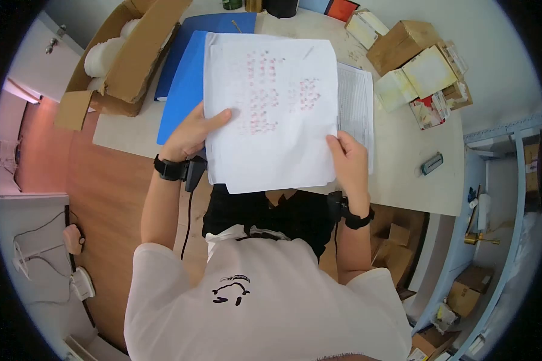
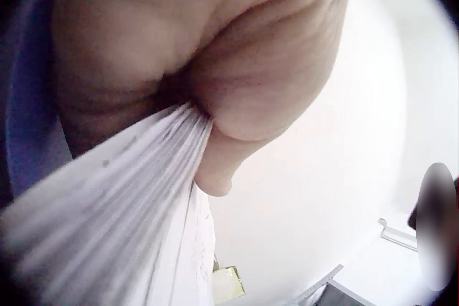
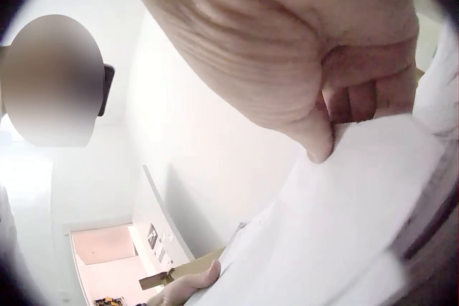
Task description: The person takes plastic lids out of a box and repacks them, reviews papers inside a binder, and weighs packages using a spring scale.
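Observation:
A stack of white paper sheets (image 1: 271, 144) with reddish handwriting on the top sheet is held up over the table's near edge. My left hand (image 1: 194, 133) grips its left edge, thumb on top and fingers beneath. On the lower right edge my right hand (image 1: 350, 165) pinches the sheets, thumb on the front. In the left wrist view the sheets (image 2: 136, 205) fan out in several layers from the left hand (image 2: 208, 48). The right wrist view shows the right hand (image 3: 301, 48) holding the paper's edge (image 3: 337, 205).
Blue folders (image 1: 183, 81) lie behind the stack at left, and more printed sheets (image 1: 356, 108) at its right. An open cardboard box (image 1: 132, 66) with white rolls stands at the back left. Small boxes (image 1: 403, 47) sit back right, near a stapler-like object (image 1: 432, 163).

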The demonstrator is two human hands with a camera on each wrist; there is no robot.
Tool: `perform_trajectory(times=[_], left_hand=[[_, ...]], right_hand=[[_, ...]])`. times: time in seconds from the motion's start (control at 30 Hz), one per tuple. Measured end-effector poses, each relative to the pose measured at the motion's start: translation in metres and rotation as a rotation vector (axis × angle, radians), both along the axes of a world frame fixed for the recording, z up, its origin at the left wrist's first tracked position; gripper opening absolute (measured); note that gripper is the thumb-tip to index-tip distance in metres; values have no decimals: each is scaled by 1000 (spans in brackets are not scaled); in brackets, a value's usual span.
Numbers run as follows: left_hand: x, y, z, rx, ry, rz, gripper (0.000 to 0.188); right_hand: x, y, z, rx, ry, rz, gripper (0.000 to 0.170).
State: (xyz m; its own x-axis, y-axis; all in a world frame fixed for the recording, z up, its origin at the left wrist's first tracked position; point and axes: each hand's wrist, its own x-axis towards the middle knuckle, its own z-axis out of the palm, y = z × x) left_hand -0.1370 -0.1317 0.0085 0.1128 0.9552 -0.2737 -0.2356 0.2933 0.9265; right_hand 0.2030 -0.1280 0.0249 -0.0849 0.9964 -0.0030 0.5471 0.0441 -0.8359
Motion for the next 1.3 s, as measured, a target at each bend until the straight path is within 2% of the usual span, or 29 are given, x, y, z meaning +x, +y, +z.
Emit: perform_trajectory(times=[0.03,0.1,0.17,0.23,0.3,0.4,0.47,0.53,0.7,0.77,0.8,0.9,0.97,1.03,1.07,1.13,1.17,1.23,1.27,1.3], left_hand=[[-2,3,-8,-36,37,5,71],[3,1,-7,-55,-13,23,66],[2,3,-14,-52,-145,27,65],[0,1,-13,-61,-159,37,64],[-9,-5,-13,-75,-168,47,63],[-22,-14,-6,-118,-367,115,64],[-37,-17,-11,-160,-415,115,63],[-44,-20,-16,-211,-491,128,62],[-33,-24,-4,-140,-515,164,57],[-31,-23,0,-108,-549,153,59],[-30,-19,3,-98,-558,115,61],[-19,-11,27,-75,-534,21,64],[-6,-4,39,-60,-494,-44,65],[9,-1,44,12,-425,-74,71],[17,0,46,15,-388,-45,77],[29,8,45,40,-389,-70,78],[31,11,43,54,-403,-75,78],[29,15,36,64,-370,-65,75],[27,17,33,6,-321,-45,72],[26,19,29,-54,-272,-26,68]], right_hand=[[7,4,-4,7,-9,8,24],[26,12,-18,-24,123,-64,24],[50,17,-22,5,104,-89,24],[76,22,-22,40,141,-241,26],[99,26,-14,23,101,-249,28],[113,33,-17,-14,113,-243,30],[114,39,-24,-37,-7,-171,34],[106,42,-28,-8,-52,-196,36],[86,42,-26,43,-175,-238,41],[87,40,-30,265,-504,-232,47],[86,39,-28,268,-500,-237,47],[71,33,-5,337,-444,-184,47],[43,27,18,-153,33,73,46],[22,20,20,-295,323,331,47],[10,17,17,-278,334,318,47],[-7,15,13,-351,574,297,46],[-7,16,13,-342,581,297,46],[-5,18,14,-150,575,88,42],[6,25,4,-119,523,72,33],[16,30,-3,-118,528,71,33]])
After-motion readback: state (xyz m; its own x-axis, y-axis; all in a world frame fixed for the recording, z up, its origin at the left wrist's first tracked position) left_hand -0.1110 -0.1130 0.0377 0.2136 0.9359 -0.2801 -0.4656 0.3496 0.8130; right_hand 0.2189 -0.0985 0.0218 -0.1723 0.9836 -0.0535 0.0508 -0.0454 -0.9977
